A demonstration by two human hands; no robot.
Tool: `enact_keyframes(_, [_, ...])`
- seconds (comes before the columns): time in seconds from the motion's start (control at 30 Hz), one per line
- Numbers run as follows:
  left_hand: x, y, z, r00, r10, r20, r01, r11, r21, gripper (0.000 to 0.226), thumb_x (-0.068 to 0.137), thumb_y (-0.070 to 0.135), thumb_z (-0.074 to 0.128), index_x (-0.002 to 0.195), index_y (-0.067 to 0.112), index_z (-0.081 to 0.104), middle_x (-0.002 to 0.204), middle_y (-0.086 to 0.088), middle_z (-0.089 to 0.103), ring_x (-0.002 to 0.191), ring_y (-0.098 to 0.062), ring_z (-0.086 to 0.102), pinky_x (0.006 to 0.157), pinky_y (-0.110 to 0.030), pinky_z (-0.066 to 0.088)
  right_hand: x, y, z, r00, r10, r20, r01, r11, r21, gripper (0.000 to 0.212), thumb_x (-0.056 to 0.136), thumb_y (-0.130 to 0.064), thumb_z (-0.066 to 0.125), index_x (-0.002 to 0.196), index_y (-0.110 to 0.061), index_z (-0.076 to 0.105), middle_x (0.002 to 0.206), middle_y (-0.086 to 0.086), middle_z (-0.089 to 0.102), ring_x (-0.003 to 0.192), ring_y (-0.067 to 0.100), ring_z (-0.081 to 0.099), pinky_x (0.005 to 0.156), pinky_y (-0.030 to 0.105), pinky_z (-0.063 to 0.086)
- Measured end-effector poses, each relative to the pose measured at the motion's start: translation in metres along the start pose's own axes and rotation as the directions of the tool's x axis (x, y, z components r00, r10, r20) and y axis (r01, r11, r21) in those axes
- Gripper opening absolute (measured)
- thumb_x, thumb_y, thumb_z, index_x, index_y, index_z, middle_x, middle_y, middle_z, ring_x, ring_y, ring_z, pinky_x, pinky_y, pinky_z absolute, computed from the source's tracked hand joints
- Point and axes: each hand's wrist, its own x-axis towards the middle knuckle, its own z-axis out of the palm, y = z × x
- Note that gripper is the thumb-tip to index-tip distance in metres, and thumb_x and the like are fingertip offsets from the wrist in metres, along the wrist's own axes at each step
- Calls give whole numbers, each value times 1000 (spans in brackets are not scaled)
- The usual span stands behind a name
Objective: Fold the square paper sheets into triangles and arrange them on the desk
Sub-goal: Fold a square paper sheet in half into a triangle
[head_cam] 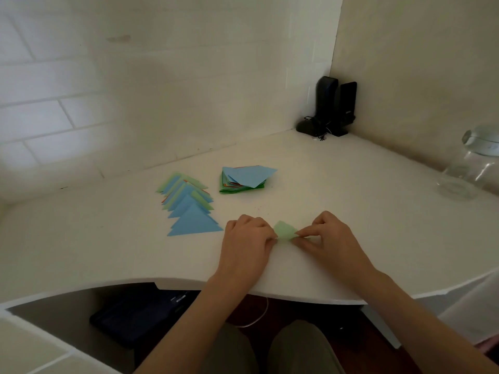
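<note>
A light green paper sheet (284,231) lies on the white desk (351,201) between my hands, partly covered by them. My left hand (247,242) grips its left edge with curled fingers. My right hand (328,236) pinches its right corner between thumb and fingertip. Left of my hands, several folded blue and green triangles (189,205) lie in an overlapping row running away from me. Behind them sits a stack of unfolded square sheets (244,180), a blue one on top.
Two black speakers (334,105) with cables stand in the far corner. A clear glass jar (471,160) with a lid stands at the right edge. The desk's curved front edge (270,291) runs just below my wrists; a dark case (140,314) lies underneath.
</note>
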Motion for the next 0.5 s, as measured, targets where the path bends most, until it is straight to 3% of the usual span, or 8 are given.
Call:
enact_keyframes(0.13, [0, -10, -2, 991, -131, 21, 132, 987, -95, 7, 78, 32, 72, 76, 26, 71, 88, 12, 68, 87, -16, 54, 72, -30, 26, 4, -2, 0, 999, 27, 21, -27, 1000, 8, 18, 83, -42, 66, 93, -30, 74, 87, -4, 50, 77, 9, 51, 72, 22, 39])
enact_keyframes(0.33, [3, -8, 2, 966, -252, 52, 256, 960, -111, 19, 84, 44, 63, 89, 26, 69, 97, 9, 60, 99, -14, 44, 78, -27, 25, 9, -2, 0, 991, 120, 56, -121, 992, 22, 17, 83, -45, 63, 88, -32, 71, 90, -6, 53, 80, 6, 52, 72, 21, 40])
enact_keyframes(0.5, [6, 2, 10, 966, -254, 57, 250, 966, 62, 40, 87, 57, 49, 90, 21, 65, 94, 2, 55, 98, -21, 42, 81, -34, 29, 15, -8, 9, 981, 196, -3, -196, 980, -40, 26, 79, -57, 60, 74, -32, 65, 89, -8, 53, 82, 11, 54, 80, 33, 46])
